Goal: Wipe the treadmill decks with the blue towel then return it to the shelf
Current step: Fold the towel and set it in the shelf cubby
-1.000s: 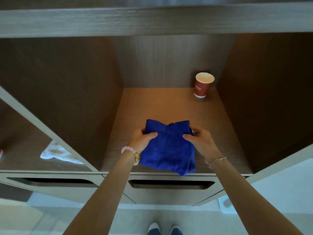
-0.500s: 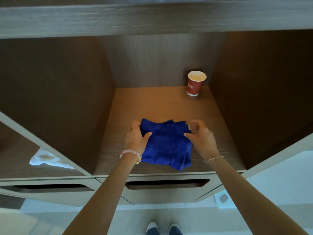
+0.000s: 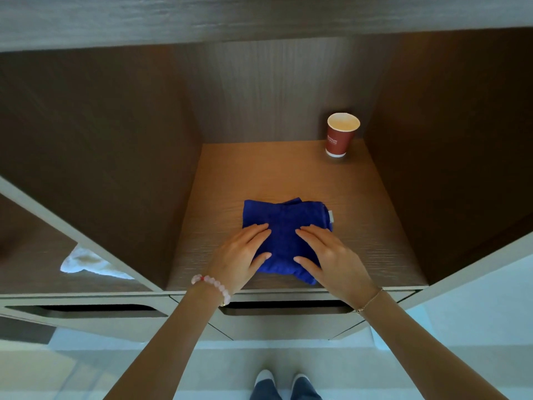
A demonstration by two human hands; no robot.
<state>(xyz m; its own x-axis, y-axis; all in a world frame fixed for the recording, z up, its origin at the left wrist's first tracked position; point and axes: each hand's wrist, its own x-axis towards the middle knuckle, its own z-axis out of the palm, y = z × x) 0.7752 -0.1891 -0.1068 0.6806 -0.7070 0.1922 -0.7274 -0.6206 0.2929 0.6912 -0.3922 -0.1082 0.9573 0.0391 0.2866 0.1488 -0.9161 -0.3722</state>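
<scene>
Folded blue towel (image 3: 285, 223) lies flat on the shelf (image 3: 360, 226), long axis running front-to-back; left hand (image 3: 240, 259) and right hand (image 3: 331, 259) press it, fingers straight.

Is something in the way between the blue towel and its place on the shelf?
Nothing visible is. The towel already lies on the shelf, under the left hand and the right hand. The cup stands apart, in the back right corner.

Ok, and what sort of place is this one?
Likely a gym or hotel fitness-room towel station: open wooden shelf cubbies, a folded blue towel in one, a white towel next door, a red paper cup.
</scene>
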